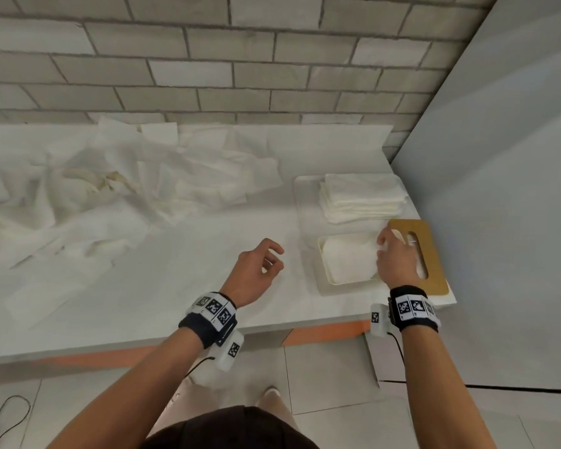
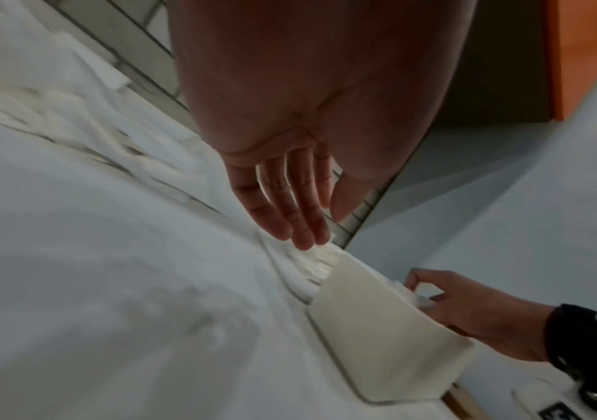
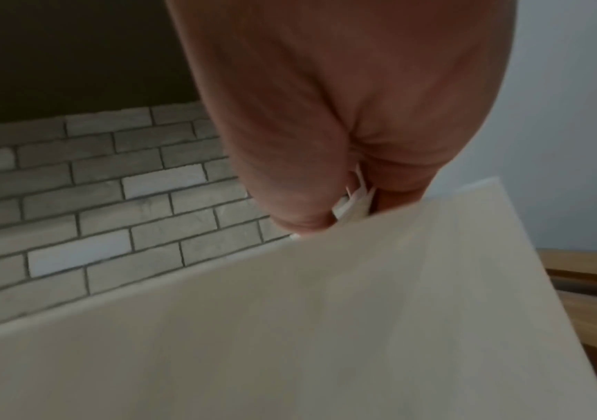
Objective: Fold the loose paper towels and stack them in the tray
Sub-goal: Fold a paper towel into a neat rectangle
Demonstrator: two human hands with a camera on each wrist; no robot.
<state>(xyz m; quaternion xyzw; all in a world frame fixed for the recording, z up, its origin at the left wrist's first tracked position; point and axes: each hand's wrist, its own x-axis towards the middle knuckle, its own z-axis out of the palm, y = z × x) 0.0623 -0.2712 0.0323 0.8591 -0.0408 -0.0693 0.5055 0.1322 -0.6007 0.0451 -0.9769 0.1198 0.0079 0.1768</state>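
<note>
Desk (image 1: 175, 286) along a brick wall. Loose towels (image 1: 127, 189) sprawl crumpled over its left and back, well apart from the tray (image 1: 324, 273) at right. Folded stack (image 1: 361, 197) sits just behind the tray; wooden lid (image 1: 431, 254) beside it. Right hand (image 1: 394, 259) pinches a folded towel (image 1: 350, 259) low in the tray. Left hand (image 1: 259, 270) hovers over the desk, fingers loosely curled, holding nothing. Risk: thin limp sheet may spring open or land skewed on release; the light tray may shift.
</note>
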